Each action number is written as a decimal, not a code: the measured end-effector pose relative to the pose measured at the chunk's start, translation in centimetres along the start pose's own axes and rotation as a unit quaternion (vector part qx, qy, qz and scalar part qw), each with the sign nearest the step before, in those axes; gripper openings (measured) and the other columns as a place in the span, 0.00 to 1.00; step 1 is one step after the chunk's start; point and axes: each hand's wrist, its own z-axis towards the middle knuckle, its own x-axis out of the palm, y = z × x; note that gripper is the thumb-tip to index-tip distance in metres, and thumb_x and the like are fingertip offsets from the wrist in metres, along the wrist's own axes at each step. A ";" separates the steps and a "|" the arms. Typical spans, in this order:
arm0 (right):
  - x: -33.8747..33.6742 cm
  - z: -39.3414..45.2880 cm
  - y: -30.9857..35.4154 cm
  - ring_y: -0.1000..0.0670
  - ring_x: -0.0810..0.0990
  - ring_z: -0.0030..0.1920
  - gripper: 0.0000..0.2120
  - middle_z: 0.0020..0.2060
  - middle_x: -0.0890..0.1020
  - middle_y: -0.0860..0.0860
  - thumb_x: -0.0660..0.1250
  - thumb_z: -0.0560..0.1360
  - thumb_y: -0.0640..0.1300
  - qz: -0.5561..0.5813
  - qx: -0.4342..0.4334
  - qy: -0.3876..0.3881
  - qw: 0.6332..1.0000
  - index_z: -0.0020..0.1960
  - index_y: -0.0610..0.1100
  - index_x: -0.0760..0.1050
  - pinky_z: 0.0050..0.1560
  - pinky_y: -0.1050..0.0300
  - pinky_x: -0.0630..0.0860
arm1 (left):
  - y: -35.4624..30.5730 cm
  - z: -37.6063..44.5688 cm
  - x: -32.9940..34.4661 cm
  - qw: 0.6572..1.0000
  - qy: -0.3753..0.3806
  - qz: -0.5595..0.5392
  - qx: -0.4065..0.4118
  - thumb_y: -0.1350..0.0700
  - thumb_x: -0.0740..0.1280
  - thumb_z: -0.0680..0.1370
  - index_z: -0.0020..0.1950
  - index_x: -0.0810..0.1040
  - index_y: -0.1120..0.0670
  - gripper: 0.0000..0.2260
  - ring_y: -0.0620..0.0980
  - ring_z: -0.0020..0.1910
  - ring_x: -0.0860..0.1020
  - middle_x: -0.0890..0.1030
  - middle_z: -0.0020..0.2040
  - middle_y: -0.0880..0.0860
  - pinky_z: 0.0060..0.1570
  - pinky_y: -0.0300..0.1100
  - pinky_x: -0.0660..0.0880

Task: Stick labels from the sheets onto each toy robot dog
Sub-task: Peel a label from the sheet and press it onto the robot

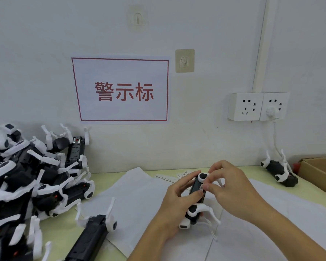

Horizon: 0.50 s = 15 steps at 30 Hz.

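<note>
One toy robot dog (196, 196) is up off the table (105, 178) near its middle, belly showing; the left hand (179, 202) grips its body while the right hand (231, 187) pinches a small label (202, 186) down onto it; print too small to read; label sheets (166, 179) lie near the back edge; a heap of dogs (26, 178) at the left edge looks undone, I'd judge; one dog (279, 172) waits by the back right; wall sign (120, 90) reads 警示标.
</note>
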 end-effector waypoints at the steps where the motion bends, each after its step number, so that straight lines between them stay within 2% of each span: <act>1: 0.0 0.0 0.0 0.67 0.72 0.50 0.08 0.48 0.74 0.60 0.73 0.74 0.44 -0.001 -0.002 -0.001 1.000 0.37 0.52 0.83 0.45 0.76 0.64 | 0.0 0.0 0.0 1.000 -0.001 0.001 0.002 0.57 0.71 0.72 0.65 0.81 0.43 0.22 0.50 0.65 0.78 0.83 0.62 0.45 0.68 0.54 0.73; 5: 0.0 -0.1 0.0 0.67 0.72 0.50 0.08 0.48 0.75 0.59 0.74 0.74 0.43 0.002 -0.003 -0.005 1.000 0.37 0.52 0.83 0.46 0.78 0.63 | 0.0 -0.1 -0.1 1.000 0.001 0.005 0.004 0.62 0.69 0.78 0.65 0.81 0.43 0.19 0.49 0.65 0.78 0.83 0.61 0.45 0.68 0.53 0.74; 10: 0.1 -0.1 0.1 0.68 0.71 0.50 0.09 0.48 0.75 0.58 0.75 0.73 0.43 0.009 -0.007 -0.010 1.000 0.36 0.53 0.82 0.46 0.78 0.64 | 0.0 0.0 -0.1 1.000 -0.002 0.008 0.011 0.58 0.70 0.72 0.62 0.82 0.41 0.21 0.47 0.67 0.77 0.83 0.60 0.44 0.67 0.52 0.75; 15: 0.1 -0.1 0.1 0.66 0.73 0.50 0.09 0.47 0.75 0.58 0.75 0.73 0.42 0.010 -0.007 -0.014 1.000 0.36 0.53 0.82 0.44 0.77 0.65 | 0.1 0.0 0.1 1.000 -0.009 0.012 0.021 0.57 0.70 0.71 0.62 0.82 0.41 0.21 0.46 0.67 0.76 0.84 0.60 0.47 0.67 0.55 0.74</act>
